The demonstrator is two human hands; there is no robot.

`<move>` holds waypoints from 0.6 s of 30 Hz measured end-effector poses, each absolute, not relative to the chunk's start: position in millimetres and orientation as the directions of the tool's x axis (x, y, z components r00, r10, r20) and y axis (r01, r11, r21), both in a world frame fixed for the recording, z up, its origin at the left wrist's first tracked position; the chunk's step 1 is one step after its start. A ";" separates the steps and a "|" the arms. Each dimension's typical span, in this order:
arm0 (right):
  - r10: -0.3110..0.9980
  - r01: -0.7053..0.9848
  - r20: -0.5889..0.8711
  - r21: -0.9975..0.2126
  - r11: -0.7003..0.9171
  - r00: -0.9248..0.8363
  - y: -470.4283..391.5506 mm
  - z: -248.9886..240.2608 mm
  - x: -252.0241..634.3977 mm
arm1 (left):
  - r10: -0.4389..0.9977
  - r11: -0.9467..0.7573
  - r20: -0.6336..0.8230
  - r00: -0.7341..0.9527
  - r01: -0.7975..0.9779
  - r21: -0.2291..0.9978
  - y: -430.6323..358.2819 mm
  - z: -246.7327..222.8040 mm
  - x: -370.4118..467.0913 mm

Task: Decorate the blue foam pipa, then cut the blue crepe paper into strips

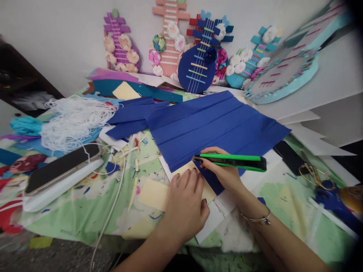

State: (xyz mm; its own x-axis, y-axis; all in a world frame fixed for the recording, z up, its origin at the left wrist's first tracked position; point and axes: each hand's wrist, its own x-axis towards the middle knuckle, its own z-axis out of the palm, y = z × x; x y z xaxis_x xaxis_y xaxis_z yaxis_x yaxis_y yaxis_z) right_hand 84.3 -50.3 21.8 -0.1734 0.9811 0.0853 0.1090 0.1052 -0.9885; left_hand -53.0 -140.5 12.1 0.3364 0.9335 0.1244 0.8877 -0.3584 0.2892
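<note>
My right hand (224, 173) grips a green and black utility knife (235, 161), its tip pointing left above the near edge of a large creased blue sheet (198, 124). My left hand (187, 200) lies with fingers spread, pressing on a pale yellow card (208, 189) that rests over the near edge of the blue sheet. Another pale yellow card (153, 194) lies just left of that hand. White paper (210, 226) shows beneath the blue sheet and the cards.
Tangled white string (76, 121) and a phone (62, 166) on a white box lie at the left. Scissors with blue handles (329, 196) and a black phone (292, 156) lie right. Decorated instrument-shaped crafts (198, 60) stand against the wall. A white cable (113, 207) crosses the tablecloth.
</note>
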 end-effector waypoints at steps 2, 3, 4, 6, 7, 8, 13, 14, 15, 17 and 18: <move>0.977 0.149 0.157 -0.972 0.179 -0.147 -49.4 20.0 82.0 | 0.935 -0.355 0.123 0.333 0.888 0.291 -140.0 11.5 -52.1; 0.975 0.160 0.179 -0.967 0.200 -0.133 -49.0 18.6 81.2 | 0.936 -0.353 0.122 0.331 0.888 0.294 -139.8 11.2 -51.7; 0.976 0.165 0.183 -0.965 0.202 -0.121 -48.7 16.8 80.7 | 0.936 -0.352 0.121 0.330 0.888 0.296 -139.4 11.0 -51.5; 0.982 0.169 0.143 -0.972 0.162 -0.120 -48.3 12.8 80.3 | 0.939 -0.345 0.114 0.326 0.889 0.302 -138.3 11.9 -51.8; 0.985 0.168 0.114 -0.976 0.135 -0.131 -48.3 10.8 80.3 | 0.940 -0.342 0.108 0.324 0.888 0.306 -137.5 13.0 -52.3; 0.985 0.168 0.091 -0.979 0.116 -0.148 -48.4 9.1 80.5 | 0.941 -0.338 0.100 0.323 0.888 0.311 -136.6 14.5 -53.0; 0.980 0.197 0.090 -0.972 0.125 -0.179 -49.2 4.7 81.7 | 0.943 -0.329 0.065 0.327 0.884 0.331 -133.3 20.6 -55.2; 0.980 0.210 0.095 -0.969 0.131 -0.174 -49.3 4.5 81.8 | 0.943 -0.328 0.063 0.326 0.884 0.333 -133.1 20.7 -55.2; 0.981 0.223 0.101 -0.965 0.138 -0.168 -49.6 4.4 81.9 | 0.943 -0.329 0.061 0.327 0.884 0.333 -133.0 20.3 -55.0; 0.981 0.244 0.114 -0.958 0.150 -0.156 -50.4 4.4 81.7 | 0.943 -0.328 0.062 0.327 0.884 0.333 -133.1 18.8 -54.3; 0.982 0.256 0.118 -0.954 0.154 -0.151 -50.9 4.5 81.6 | 0.943 -0.327 0.062 0.326 0.884 0.334 -133.1 17.9 -54.0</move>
